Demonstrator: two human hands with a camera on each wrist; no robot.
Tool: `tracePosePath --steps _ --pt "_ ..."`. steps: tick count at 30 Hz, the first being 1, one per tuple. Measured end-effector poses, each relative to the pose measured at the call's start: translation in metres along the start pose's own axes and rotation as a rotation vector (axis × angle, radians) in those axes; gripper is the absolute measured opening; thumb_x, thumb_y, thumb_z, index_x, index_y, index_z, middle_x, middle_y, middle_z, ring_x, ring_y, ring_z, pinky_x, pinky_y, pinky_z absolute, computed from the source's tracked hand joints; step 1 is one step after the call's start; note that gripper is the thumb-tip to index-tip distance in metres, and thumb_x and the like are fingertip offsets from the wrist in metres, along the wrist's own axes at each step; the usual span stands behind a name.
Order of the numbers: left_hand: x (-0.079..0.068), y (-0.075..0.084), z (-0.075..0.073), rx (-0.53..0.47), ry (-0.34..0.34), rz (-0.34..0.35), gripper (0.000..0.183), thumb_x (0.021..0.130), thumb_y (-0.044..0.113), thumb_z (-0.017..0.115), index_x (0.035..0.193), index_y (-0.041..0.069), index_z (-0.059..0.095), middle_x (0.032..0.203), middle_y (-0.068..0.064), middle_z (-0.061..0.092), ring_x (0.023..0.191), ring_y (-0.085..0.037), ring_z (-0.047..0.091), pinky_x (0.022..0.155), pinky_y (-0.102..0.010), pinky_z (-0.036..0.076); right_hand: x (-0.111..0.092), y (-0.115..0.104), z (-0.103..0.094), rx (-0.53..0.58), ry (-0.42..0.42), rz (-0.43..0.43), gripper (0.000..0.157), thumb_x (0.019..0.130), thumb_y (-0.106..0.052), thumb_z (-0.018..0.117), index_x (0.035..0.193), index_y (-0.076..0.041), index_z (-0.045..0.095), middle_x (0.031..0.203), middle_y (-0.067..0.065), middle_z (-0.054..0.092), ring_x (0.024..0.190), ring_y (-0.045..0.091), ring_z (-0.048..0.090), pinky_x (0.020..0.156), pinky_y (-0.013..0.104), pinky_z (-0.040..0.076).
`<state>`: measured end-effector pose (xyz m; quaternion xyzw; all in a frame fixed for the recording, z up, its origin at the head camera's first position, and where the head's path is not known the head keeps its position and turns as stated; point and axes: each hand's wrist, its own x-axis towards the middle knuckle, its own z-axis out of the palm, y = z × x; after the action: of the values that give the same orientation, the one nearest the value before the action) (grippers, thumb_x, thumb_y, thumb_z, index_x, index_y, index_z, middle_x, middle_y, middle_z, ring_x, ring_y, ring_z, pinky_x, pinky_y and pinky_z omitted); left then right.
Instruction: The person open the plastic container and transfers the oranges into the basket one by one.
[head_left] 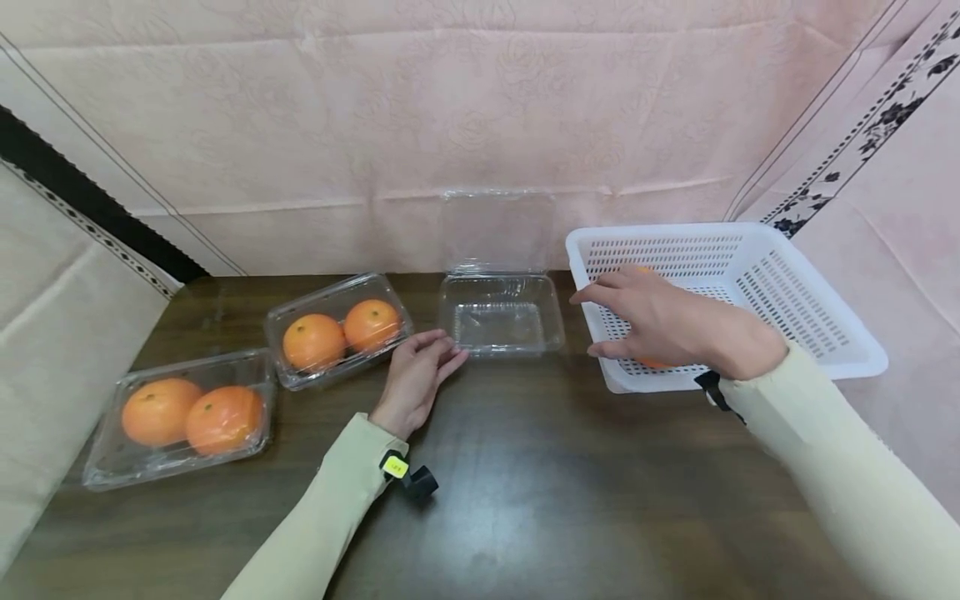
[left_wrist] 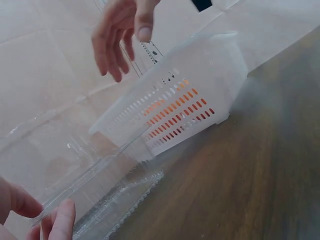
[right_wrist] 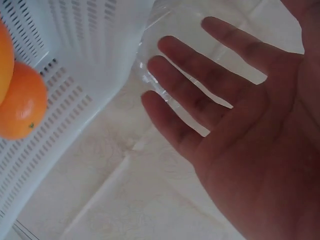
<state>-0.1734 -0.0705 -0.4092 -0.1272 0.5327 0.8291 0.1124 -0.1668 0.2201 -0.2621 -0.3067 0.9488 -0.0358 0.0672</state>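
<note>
My left hand (head_left: 415, 379) pinches the near left rim of an unlidded clear plastic clamshell box (head_left: 498, 312), its lid (head_left: 495, 229) standing up behind. In the left wrist view, thumb and fingers meet at the box's edge. Over the left side of a white slotted basket (head_left: 806, 292) hovers my right hand (head_left: 667, 321), fingers spread and holding nothing. Oranges (right_wrist: 22, 102) lie in that basket, mostly covered by the hand in the head view and showing as orange colour through the slots in the left wrist view.
Two closed clear boxes stand on the left of the dark wooden table (head_left: 487, 500): one box (head_left: 337, 333) with two oranges, and another box (head_left: 180, 417) nearer the left edge, also with two. A pale cloth (head_left: 480, 108) hangs behind the table.
</note>
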Motion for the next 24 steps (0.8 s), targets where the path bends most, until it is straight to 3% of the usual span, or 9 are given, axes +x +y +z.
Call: tracePosePath --steps 6,14,24 --pt "0.002 -0.003 0.009 -0.011 0.021 0.012 0.042 0.103 0.001 0.052 0.143 -0.005 0.04 0.13 -0.018 0.048 0.113 -0.022 0.058 0.099 -0.025 0.06 -0.021 -0.007 0.009 0.041 -0.003 0.04 0.061 0.089 -0.035 0.078 0.142 -0.013 0.057 0.141 0.011 0.057 0.125 0.029 0.049 0.104 0.047 0.053" --pt "0.011 -0.007 0.021 -0.011 0.051 0.027 0.043 0.103 0.005 0.056 0.144 -0.002 0.042 0.134 -0.017 0.047 0.121 -0.024 0.059 0.096 -0.022 0.06 -0.048 -0.012 0.027 0.119 0.05 0.056 0.068 0.087 -0.032 0.083 0.145 -0.011 0.055 0.141 0.009 0.054 0.121 0.027 0.058 0.101 0.048 0.057" --pt "0.031 -0.009 0.036 -0.018 0.117 0.079 0.041 0.103 0.004 0.057 0.141 -0.001 0.046 0.133 -0.021 0.051 0.116 -0.026 0.062 0.097 -0.025 0.061 -0.066 -0.013 0.049 0.13 0.144 0.035 0.063 0.086 -0.004 0.078 0.145 -0.004 0.054 0.144 0.012 0.057 0.127 0.03 0.059 0.103 0.05 0.057"
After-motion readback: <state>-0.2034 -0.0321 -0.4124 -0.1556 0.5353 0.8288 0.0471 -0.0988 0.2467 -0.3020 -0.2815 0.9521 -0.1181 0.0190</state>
